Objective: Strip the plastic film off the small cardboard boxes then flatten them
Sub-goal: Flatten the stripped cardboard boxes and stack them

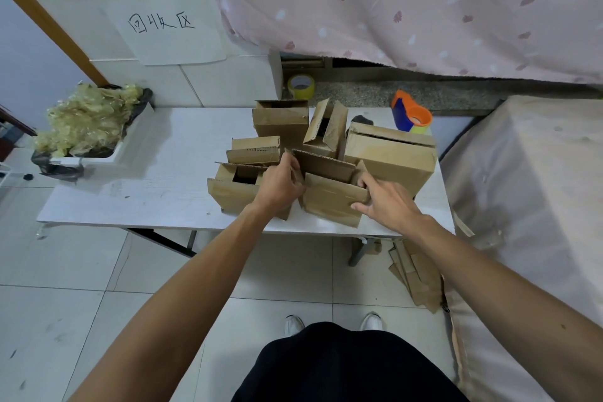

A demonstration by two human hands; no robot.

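Several small brown cardboard boxes stand clustered on the white table [156, 179]. The nearest open box [331, 196] sits at the front edge with its flaps up. My left hand [282, 184] grips its left side, fingers curled over the edge. My right hand [388, 199] holds its right side, thumb on the front face and fingers over the top rim. Another open box [233, 188] stands just left of my left hand. A larger closed box [391, 157] sits behind my right hand.
A bin [88, 127] heaped with crumpled yellowish film sits at the table's left end. A yellow tape roll [301, 86] and an orange-blue tape dispenser [411, 116] lie at the back. Flattened cardboard [416, 274] lies on the floor, right. A cloth-covered block [528, 206] stands right.
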